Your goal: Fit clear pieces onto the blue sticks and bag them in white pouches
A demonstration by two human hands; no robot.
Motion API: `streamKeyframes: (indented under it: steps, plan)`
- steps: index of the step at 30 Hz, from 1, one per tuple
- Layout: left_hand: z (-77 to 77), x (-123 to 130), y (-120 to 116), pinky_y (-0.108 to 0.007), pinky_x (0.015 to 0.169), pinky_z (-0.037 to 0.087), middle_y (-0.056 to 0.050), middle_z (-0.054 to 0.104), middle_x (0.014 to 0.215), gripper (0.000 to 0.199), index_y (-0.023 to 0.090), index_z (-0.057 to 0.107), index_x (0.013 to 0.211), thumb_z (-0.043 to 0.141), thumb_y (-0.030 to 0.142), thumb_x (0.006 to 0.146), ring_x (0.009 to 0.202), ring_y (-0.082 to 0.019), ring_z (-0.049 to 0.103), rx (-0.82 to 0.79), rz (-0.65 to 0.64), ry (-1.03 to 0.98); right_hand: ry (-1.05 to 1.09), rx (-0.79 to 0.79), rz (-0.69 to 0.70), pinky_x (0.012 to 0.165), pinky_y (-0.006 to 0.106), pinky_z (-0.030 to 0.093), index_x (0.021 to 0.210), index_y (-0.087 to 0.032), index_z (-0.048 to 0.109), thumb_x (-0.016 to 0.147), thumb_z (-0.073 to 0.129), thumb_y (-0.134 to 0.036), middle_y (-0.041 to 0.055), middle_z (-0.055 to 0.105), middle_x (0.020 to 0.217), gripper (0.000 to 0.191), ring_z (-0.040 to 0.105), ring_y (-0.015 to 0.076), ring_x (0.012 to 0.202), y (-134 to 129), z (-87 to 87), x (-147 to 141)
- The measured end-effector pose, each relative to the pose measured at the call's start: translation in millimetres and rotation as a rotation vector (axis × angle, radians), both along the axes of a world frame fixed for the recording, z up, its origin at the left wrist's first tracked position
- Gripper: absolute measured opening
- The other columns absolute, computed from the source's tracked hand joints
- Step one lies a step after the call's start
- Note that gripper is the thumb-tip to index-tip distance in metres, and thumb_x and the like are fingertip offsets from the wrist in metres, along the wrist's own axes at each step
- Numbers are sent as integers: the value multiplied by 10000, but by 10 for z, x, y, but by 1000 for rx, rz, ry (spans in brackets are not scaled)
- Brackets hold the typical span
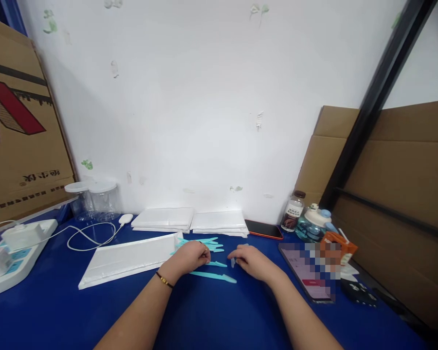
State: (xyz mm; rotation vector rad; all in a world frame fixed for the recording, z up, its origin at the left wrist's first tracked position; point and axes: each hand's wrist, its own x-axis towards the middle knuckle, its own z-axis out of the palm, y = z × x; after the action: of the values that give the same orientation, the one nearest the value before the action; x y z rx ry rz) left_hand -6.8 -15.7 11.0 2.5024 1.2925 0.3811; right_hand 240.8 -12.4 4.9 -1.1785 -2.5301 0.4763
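Several thin light-blue plastic sticks with pointed, blade-like ends lie on the blue table, one of them [219, 277] nearest to me. My left hand [191, 255] is closed, its fingers curled down over another blue stick [218, 264] whose end sticks out to the right. Behind that hand lies a loose pile of the same sticks [213, 244]. To the right, my right hand [253, 261] has its index finger stretched out and its other fingers bent and apart. A small translucent piece [233, 263] shows under its fingertips, seemingly not gripped.
White flat packets [127, 257] lie at left, with two stacks [164, 218] [219, 221] by the wall. A power strip [25, 260], cable and clear jars [104, 201] stand left. Phones [264, 229] [308, 274], bottles [294, 211] [313, 224] and an orange item [336, 248] stand right.
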Motion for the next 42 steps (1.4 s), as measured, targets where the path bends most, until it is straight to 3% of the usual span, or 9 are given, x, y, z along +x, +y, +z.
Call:
streamKeyframes:
  steps: [6, 12, 21, 25, 28, 31, 35, 38, 42]
  plan:
    - [-4, 14, -30, -207, 569, 337, -4, 674, 739, 191, 219, 676, 738, 488, 197, 713, 663, -134, 558, -10, -11, 1, -2, -8, -86, 624, 206, 375, 769, -193, 638, 698, 585, -133, 20, 592, 813, 107, 521, 126, 695, 56, -49, -14]
    - [32, 36, -58, -224, 565, 331, -10, 675, 717, 193, 216, 682, 737, 491, 222, 716, 649, -141, 551, 1, -7, 4, 143, -270, -44, 540, 197, 397, 743, -177, 643, 713, 601, -198, -1, 609, 646, 57, 543, 119, 596, -3, -55, -25]
    - [-38, 142, -84, -215, 581, 341, 0, 679, 744, 186, 223, 679, 766, 496, 210, 731, 666, -135, 559, -18, -41, -28, 174, -188, -19, 549, 206, 403, 749, -192, 690, 707, 591, -213, 17, 648, 708, 109, 577, 131, 624, -45, -68, -147]
    - [-38, 146, -56, -203, 574, 357, -2, 671, 740, 168, 215, 674, 787, 517, 248, 738, 652, -127, 563, -113, -54, -58, 149, -190, 26, 588, 215, 414, 758, -211, 708, 700, 592, -214, 14, 666, 748, 129, 590, 141, 664, -65, -47, -145]
    - [-7, 22, 12, -211, 615, 391, -22, 651, 799, 190, 201, 660, 839, 546, 312, 735, 702, -141, 566, -76, 61, -80, 182, -149, -22, 606, 219, 422, 781, -204, 706, 727, 560, -222, 26, 667, 776, 156, 588, 144, 675, -48, 19, -34]
    - [1, -152, 93, -251, 751, 398, -39, 628, 900, 186, 210, 643, 880, 561, 276, 727, 858, -181, 552, 81, 227, -55, 203, -38, -200, 601, 229, 412, 766, -183, 687, 741, 521, -213, 38, 658, 781, 170, 575, 149, 669, 28, 56, 165]
    - [-34, -268, 151, -264, 754, 390, -32, 616, 890, 155, 223, 627, 865, 537, 223, 740, 873, -185, 545, 133, 279, -6, 132, 21, -337, 589, 229, 386, 717, -166, 654, 702, 497, -133, 23, 634, 693, 161, 563, 149, 637, 121, 21, 374]
    - [-50, -255, 154, -262, 732, 379, -24, 619, 858, 98, 217, 615, 780, 525, 210, 741, 830, -176, 553, 141, 274, 21, 97, 16, -324, 585, 218, 380, 747, -166, 649, 665, 492, -85, 20, 622, 707, 195, 556, 144, 643, 112, -8, 399]
    - [-48, -221, 134, -257, 687, 370, -9, 622, 840, 152, 233, 592, 877, 537, 239, 736, 806, -175, 556, 144, 296, 14, 66, 33, -242, 584, 207, 377, 792, -182, 661, 622, 466, -22, 21, 601, 746, 304, 537, 133, 652, 56, -7, 353]
